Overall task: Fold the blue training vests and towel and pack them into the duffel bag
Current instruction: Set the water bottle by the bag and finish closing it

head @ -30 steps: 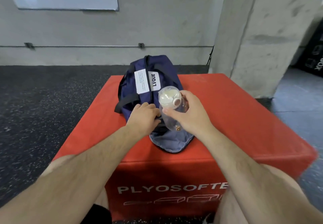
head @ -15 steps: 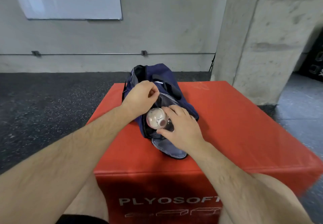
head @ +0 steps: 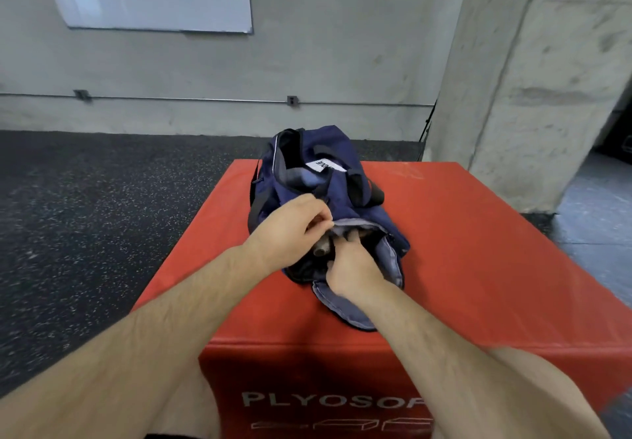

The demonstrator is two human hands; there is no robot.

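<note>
- Duffel bag [head: 328,182] lies on the red plyo box [head: 478,250], left of centre, with its end pocket [head: 389,260] gaping toward the near edge.
- Left hand [head: 290,230]: grip pinched on the pocket's upper lip.
- Right hand [head: 349,269]: grip curled round a bottle [head: 321,249] in the pocket mouth, fingertips hidden inside.

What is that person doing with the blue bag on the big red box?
A person is packing a navy blue fabric duffel bag that lies on a red padded plyo box. Their left hand pinches the rim of the bag's end pocket, holding it open. Their right hand grips a clear plastic bottle that sits mostly inside that pocket; only its end shows. The bag's top is unzipped, with lighter blue fabric inside.
</note>
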